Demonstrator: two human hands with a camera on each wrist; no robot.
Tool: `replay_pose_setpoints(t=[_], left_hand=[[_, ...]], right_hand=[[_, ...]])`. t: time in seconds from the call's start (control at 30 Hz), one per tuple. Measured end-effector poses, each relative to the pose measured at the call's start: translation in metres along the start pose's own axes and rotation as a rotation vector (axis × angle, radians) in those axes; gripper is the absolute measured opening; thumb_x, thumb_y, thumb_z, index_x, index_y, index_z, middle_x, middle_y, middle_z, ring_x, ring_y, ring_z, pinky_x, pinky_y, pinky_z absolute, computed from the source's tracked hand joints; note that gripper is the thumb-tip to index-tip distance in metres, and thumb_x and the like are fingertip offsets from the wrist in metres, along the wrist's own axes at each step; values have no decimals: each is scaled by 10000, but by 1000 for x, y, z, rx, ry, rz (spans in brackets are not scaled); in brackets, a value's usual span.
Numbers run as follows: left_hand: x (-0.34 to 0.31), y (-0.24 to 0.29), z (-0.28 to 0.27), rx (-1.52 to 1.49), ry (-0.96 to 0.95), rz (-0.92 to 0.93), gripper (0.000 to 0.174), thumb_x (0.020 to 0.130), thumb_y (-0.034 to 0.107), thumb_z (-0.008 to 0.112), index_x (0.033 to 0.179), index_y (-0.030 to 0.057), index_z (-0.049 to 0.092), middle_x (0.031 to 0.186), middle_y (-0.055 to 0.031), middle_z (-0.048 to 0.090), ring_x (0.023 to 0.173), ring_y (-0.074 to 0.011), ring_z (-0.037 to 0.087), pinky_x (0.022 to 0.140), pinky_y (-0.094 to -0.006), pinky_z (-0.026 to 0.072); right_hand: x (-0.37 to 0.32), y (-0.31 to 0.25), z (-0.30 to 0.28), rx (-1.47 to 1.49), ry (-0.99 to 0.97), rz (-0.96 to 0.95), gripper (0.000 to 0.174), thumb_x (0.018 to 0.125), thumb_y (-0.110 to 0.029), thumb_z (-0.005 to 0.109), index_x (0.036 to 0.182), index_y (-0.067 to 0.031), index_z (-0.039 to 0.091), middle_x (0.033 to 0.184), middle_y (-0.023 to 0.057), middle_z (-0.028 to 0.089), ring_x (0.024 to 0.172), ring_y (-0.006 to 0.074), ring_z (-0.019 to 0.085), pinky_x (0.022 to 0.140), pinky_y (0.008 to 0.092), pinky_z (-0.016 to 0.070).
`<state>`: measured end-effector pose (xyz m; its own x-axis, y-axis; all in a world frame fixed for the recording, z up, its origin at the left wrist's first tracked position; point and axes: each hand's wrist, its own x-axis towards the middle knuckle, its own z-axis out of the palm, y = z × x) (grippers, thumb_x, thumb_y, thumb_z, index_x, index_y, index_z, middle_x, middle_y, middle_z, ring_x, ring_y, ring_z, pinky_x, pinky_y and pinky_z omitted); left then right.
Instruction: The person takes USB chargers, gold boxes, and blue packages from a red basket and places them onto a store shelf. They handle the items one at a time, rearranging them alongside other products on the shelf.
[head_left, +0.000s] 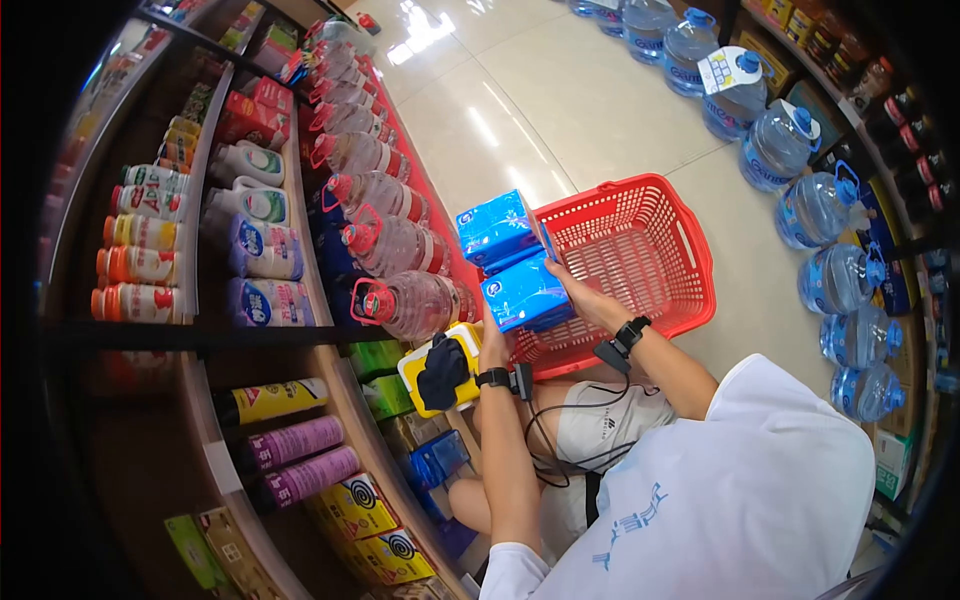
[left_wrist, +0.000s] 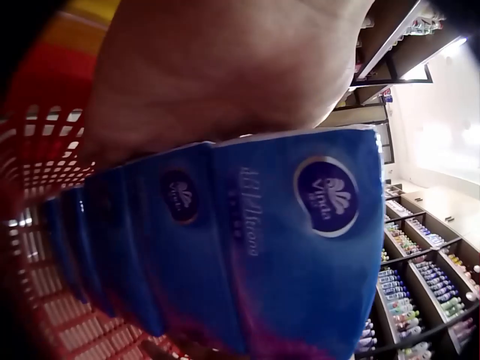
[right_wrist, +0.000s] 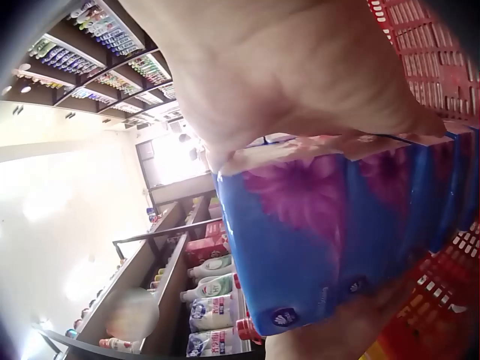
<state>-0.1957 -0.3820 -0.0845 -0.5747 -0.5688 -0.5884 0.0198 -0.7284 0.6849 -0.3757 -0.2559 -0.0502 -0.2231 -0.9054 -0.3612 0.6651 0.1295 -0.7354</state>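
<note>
Between both hands is a bundle of blue tissue packs [head_left: 527,290], with another stack of blue tissue packs [head_left: 495,230] right beyond it. My left hand [head_left: 494,346] grips the near bundle from the left side. On the opposite side my right hand [head_left: 592,300] holds it, thumb along the upper edge. In the left wrist view, several tissue packs [left_wrist: 300,247] line up under the palm, a white logo on their fronts. Purple flower prints mark the tissue packs [right_wrist: 292,225] in the right wrist view. The fingertips are mostly hidden. A red basket [head_left: 697,285] stands beneath and beyond the hands.
Large water jugs with pink caps [head_left: 410,305] line the left shelf's foot. Blue-capped water bottles [head_left: 838,278] stand in a row at right. A yellow and white package [head_left: 415,385] with a dark cloth [head_left: 443,372] on it lies beside the left wrist. Cables hang between the wrists.
</note>
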Motion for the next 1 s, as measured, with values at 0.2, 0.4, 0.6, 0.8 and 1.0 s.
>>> replay_pose_setpoints(t=[0.2, 0.4, 0.6, 0.8, 1.0], left_hand=[[-29, 3, 18, -47, 69, 95, 655, 1055, 648, 403, 1397, 108, 545, 1330, -68, 636, 1200, -200, 607, 1049, -393, 474], [-143, 11, 48, -95, 246, 317, 710, 1086, 621, 349, 1486, 47, 467, 1424, -89, 568, 1269, -188, 566, 1108, -354, 442], [-323, 108, 64, -155, 156, 630, 775, 1101, 619, 265, 1535, -7, 410, 1472, -133, 538, 1314, -203, 550, 1136, -337, 432], [-407, 218, 70, -11, 231, 1038, 842, 1065, 691, 237, 1536, 13, 406, 1470, -182, 544, 1313, -270, 573, 1118, -403, 467], [-464, 336, 71, 41, 389, 1325, 852, 1038, 740, 208, 1549, 88, 405, 1493, -172, 543, 1335, -323, 574, 1099, -495, 492]], right_hand=[[-6, 12, 1, -27, 43, -2, 891, 972, -661, 592, 1532, 7, 412, 1486, 167, 520, 1345, 264, 505, 1172, 411, 380], [-65, -20, 79, -284, -9, -116, 940, 955, -741, 528, 1549, -27, 383, 1455, 205, 553, 1278, 310, 610, 1060, 441, 526], [-138, -100, 189, -161, -403, -172, 794, 1029, -628, 491, 1542, -28, 402, 1486, 163, 527, 1345, 272, 546, 1118, 415, 462], [-139, -192, 356, -178, -745, -363, 742, 1036, -592, 512, 1506, -21, 449, 1441, 153, 570, 1298, 248, 581, 1103, 387, 464], [-101, -263, 520, -284, -1066, -260, 731, 953, -635, 635, 1360, -31, 575, 1216, 112, 667, 1122, 161, 652, 984, 335, 514]])
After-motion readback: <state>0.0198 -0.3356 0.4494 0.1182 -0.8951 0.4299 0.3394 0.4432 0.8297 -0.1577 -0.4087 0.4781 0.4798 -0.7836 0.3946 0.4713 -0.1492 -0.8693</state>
